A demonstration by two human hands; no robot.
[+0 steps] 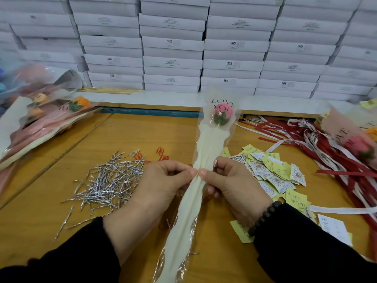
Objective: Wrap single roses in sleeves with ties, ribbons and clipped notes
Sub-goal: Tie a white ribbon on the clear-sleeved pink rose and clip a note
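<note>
1. Black sleeves [306,248] are entering from the near edge, and a dark bead bracelet [265,218] is sitting on the right wrist.
2. Both hands are gathering the sleeve [201,160], a long cream and clear wrapper lying along the wooden table [51,203] with its narrow tail pointing toward the camera.
3. The left hand [157,186] is pinching the sleeve's left edge between thumb and forefinger, the other fingers curling under.
4. The right hand [230,184] is pinching the sleeve's right edge, its thumb tip almost meeting the left thumb over the cream paper.
5. Left of the sleeve, a loose heap of silver twist ties [106,180] is lying on the table, and a few orange paper clips [161,154] are lying just beyond that heap.
6. Right of the sleeve, yellow and white notes [275,172] are piling up, some reaching under the right wrist.
7. Farther right of the sleeve, red and white ribbons [318,144] are trailing across the table, with a wrapped rose [357,146] lying over them.
8. Inside the sleeve's far end, under printed "LOVE YOU" lettering, the pink rose [222,115] is sitting on its stick.
9. Far left of the sleeve, a pile of finished wrapped flowers [51,115] is resting at the table edge.
10. Beyond the sleeve, stacked white boxes [173,43] are filling the background.
</note>
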